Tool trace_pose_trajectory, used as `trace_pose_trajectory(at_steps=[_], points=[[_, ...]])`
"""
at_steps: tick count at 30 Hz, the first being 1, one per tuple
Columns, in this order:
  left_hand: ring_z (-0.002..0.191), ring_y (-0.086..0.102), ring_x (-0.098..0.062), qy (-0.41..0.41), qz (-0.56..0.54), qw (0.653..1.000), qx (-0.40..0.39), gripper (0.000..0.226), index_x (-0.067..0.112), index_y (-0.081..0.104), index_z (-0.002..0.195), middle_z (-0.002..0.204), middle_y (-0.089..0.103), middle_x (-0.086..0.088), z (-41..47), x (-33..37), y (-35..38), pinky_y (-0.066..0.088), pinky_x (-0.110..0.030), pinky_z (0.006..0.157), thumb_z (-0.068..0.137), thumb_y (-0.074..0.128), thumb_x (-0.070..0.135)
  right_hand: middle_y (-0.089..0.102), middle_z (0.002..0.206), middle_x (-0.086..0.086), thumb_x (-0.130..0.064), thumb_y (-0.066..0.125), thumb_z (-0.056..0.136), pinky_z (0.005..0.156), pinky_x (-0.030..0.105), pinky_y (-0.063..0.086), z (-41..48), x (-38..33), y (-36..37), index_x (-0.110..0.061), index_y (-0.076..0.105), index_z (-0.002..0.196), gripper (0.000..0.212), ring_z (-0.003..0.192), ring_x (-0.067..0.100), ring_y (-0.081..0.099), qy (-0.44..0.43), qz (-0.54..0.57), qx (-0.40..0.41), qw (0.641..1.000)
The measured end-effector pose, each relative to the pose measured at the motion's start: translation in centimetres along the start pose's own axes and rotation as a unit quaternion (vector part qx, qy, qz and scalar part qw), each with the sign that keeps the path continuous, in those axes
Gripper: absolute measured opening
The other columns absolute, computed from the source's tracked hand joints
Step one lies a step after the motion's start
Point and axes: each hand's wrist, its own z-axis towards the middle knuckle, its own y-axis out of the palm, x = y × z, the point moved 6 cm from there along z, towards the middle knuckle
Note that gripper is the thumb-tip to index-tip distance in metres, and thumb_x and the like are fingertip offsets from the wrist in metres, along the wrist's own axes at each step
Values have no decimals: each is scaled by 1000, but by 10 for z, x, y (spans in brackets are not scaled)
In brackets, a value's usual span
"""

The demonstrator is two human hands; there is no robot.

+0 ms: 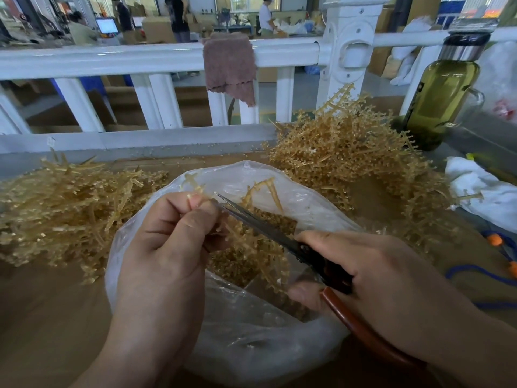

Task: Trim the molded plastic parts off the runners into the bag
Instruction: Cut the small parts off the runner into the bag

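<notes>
Hands at work over a clear plastic bag (251, 345) that sits open on a brown table (42, 317), seen from above. The left hand (167, 242) pinches an amber runner (246, 253) between thumb and curled fingers, holding it above the bag's mouth. The right hand (377, 270) grips black-handled scissors (265, 228). The blades are slightly parted, with their tips right beside the left fingertips. Small amber pieces (282, 224) lie inside the bag.

Left of the bag is a flat heap of bare runners (64, 208). To the right rises a taller, bristly pile of runners (349, 158) with parts attached. Behind them runs a white railing (112, 60) with a brown cloth (229, 65) draped over it. A green bottle (439, 102) stands at the far right, beside the tall pile.
</notes>
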Motion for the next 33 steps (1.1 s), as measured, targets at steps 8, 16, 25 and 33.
trace_pose_trajectory(at_steps=[8, 16, 25, 33], points=[[59, 58, -19, -18, 20, 1000, -5, 14, 25, 62, 70, 68, 62, -4, -1, 1, 0, 48, -32, 59, 77, 62, 12, 70, 95, -15, -79, 45, 77, 69, 30, 55, 0, 1, 3, -32, 57, 118, 64, 85, 6, 65, 8, 21, -8, 1000], [65, 70, -19, -30, -2, 1000, -6, 19, 26, 66, 70, 78, 73, -8, 0, 3, 0, 56, -27, 59, 85, 73, 17, 65, 86, -18, -83, 38, 78, 68, 24, 48, 1, 5, 2, -38, 58, 113, 61, 80, 0, 61, 23, 21, -30, 999], [77, 75, -21, -29, -27, 999, 19, 20, 28, 68, 67, 81, 74, -6, 2, 1, -1, 57, -24, 65, 86, 65, 22, 65, 86, -18, -82, 38, 76, 66, 25, 49, 1, 5, -5, -37, 58, 112, 61, 80, 1, 61, 16, 1, -48, 999], [70, 63, -17, 7, -33, 999, 30, 18, 15, 59, 82, 79, 63, -6, -4, 6, 0, 55, -24, 66, 84, 76, 20, 66, 84, -12, -79, 43, 79, 68, 27, 47, 1, 1, -5, -29, 62, 108, 60, 77, 6, 62, -10, 25, -40, 999]])
